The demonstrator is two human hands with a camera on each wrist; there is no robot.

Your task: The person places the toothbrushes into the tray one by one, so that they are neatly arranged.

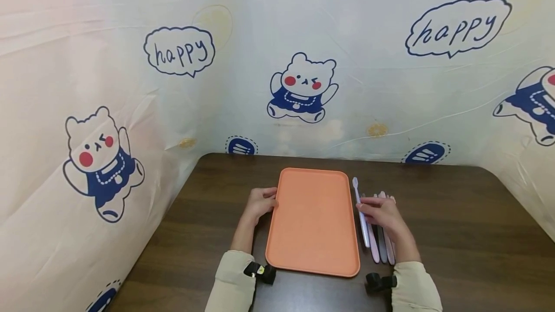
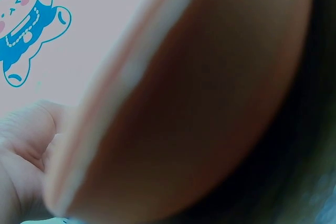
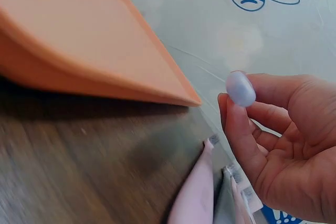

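My left hand (image 1: 261, 202) grips the left edge of an orange rectangular tray (image 1: 314, 220), fingers at the rim. In the left wrist view the tray's dark underside (image 2: 189, 108) fills much of the picture, so that side is raised off the table. Right of the tray, my right hand (image 1: 383, 213) pinches a pale lilac toothbrush (image 1: 363, 225) between thumb and fingers, its head pointing away from me. The right wrist view shows this toothbrush (image 3: 240, 88) end-on, held above the others. Below that hand lie several more toothbrushes, among them a pink one (image 1: 374, 247) and a grey one (image 1: 381, 244).
The brown wooden table (image 1: 186, 254) carries the tray and toothbrushes. Behind it and along its sides hangs a pale curtain (image 1: 243, 37) printed with bears and "happy" bubbles. Black camera mounts (image 1: 265, 273) sit at both sleeve cuffs.
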